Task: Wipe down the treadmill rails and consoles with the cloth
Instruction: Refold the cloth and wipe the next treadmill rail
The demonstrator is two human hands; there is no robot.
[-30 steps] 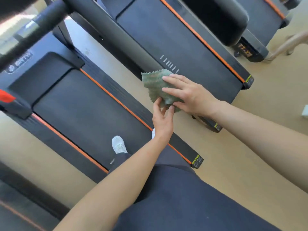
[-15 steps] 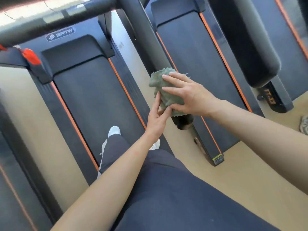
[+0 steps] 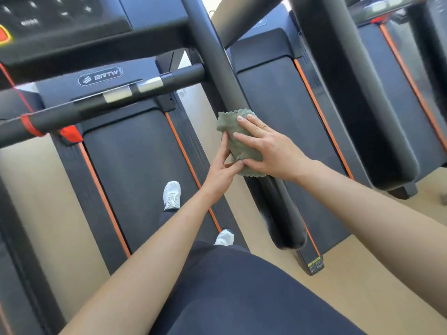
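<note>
A green cloth (image 3: 227,124) is draped over the dark right handrail (image 3: 217,76) of the treadmill I stand on. My right hand (image 3: 271,148) lies flat on top of the cloth, fingers spread and pressing it to the rail. My left hand (image 3: 219,172) touches the cloth's left side, one finger stretched up along it and another at its lower edge. The rail's free end (image 3: 283,213) shows below the hands. The console (image 3: 60,20) is at the top left, above the front crossbar (image 3: 96,105).
My white shoes (image 3: 172,194) stand on the black belt (image 3: 135,177). A red safety clip (image 3: 70,132) hangs from the crossbar. A second treadmill (image 3: 290,117) with its thick rail (image 3: 350,93) stands close on the right, with tan floor between and behind.
Both hands have slid the cloth up the handrail, away from its free end. The view has swung up, bringing the console and crossbar into sight.
</note>
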